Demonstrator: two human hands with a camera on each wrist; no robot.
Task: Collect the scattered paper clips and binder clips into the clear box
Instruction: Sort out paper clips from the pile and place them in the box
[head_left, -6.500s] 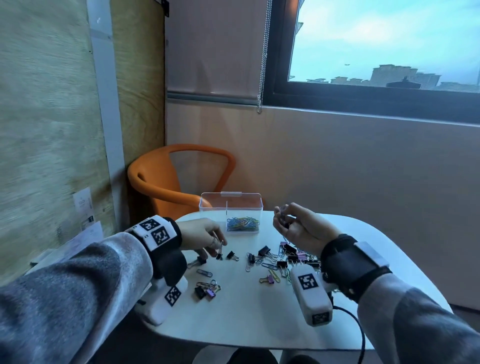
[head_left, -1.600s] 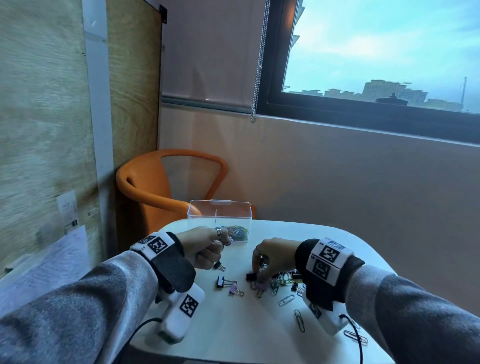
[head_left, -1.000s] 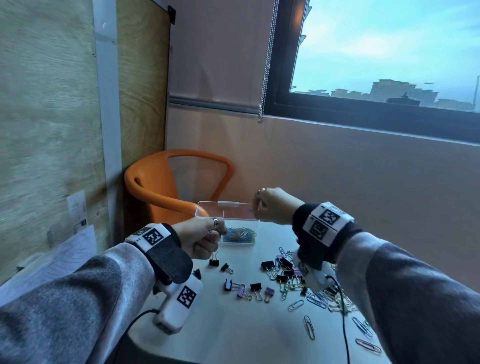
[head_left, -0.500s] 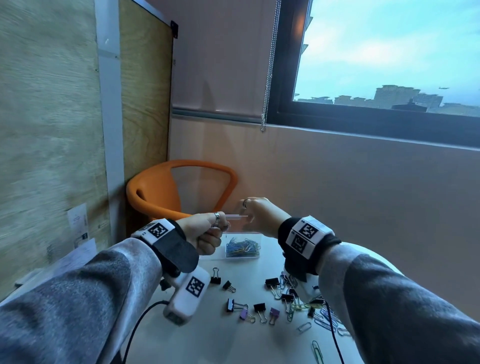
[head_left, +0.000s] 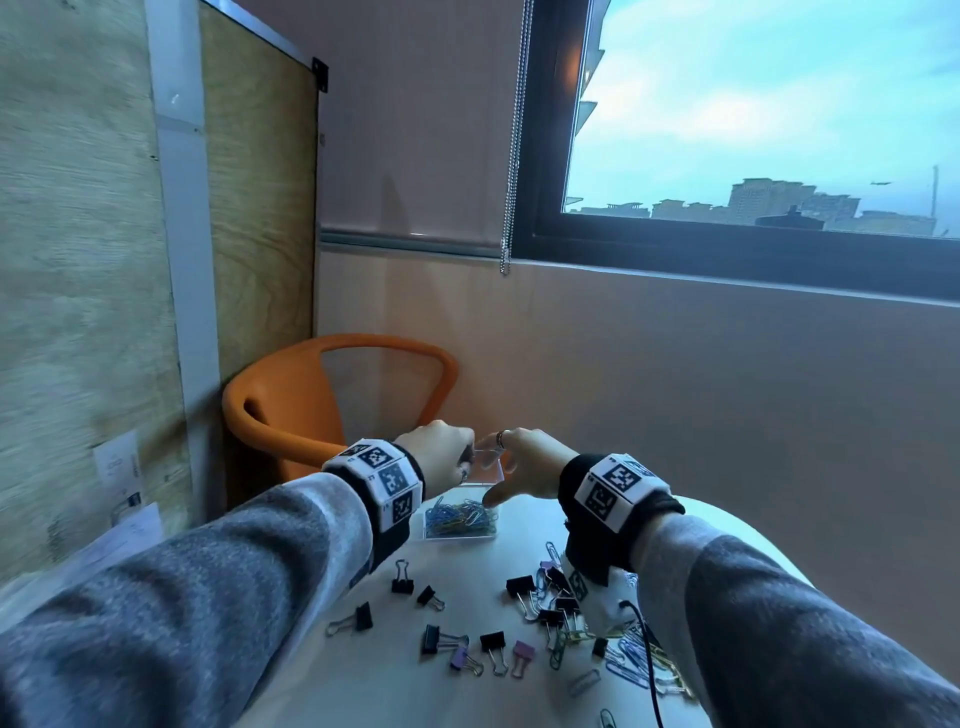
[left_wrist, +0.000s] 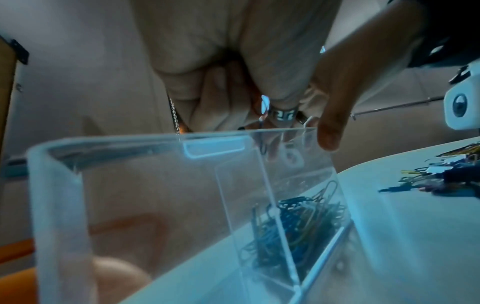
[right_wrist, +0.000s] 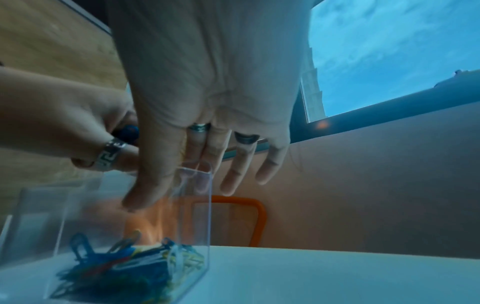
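The clear box (head_left: 494, 472) stands at the far side of the white table (head_left: 374, 691), with coloured paper clips (head_left: 460, 519) heaped in its right part. Both hands hover over its rim. My left hand (head_left: 465, 460) has its fingers curled round dark binder clips (right_wrist: 128, 131) above the box (left_wrist: 145, 185). The right hand (head_left: 506, 470) has straight, spread fingers at the box's right wall (right_wrist: 197, 216), its thumb (left_wrist: 330, 135) against the rim's corner. Several black and purple binder clips (head_left: 493, 644) and loose paper clips (head_left: 628, 665) lie scattered nearer me.
An orange chair (head_left: 337, 395) stands just behind the table, against the wall under the window. Papers (head_left: 124, 535) lie off the table's left edge. A black cable (head_left: 644, 649) runs from my right wrist across the clips.
The left hand has lifted from beside the box to over its rim. The right hand has stayed over the box and spread its fingers, thumb now down at the corner.
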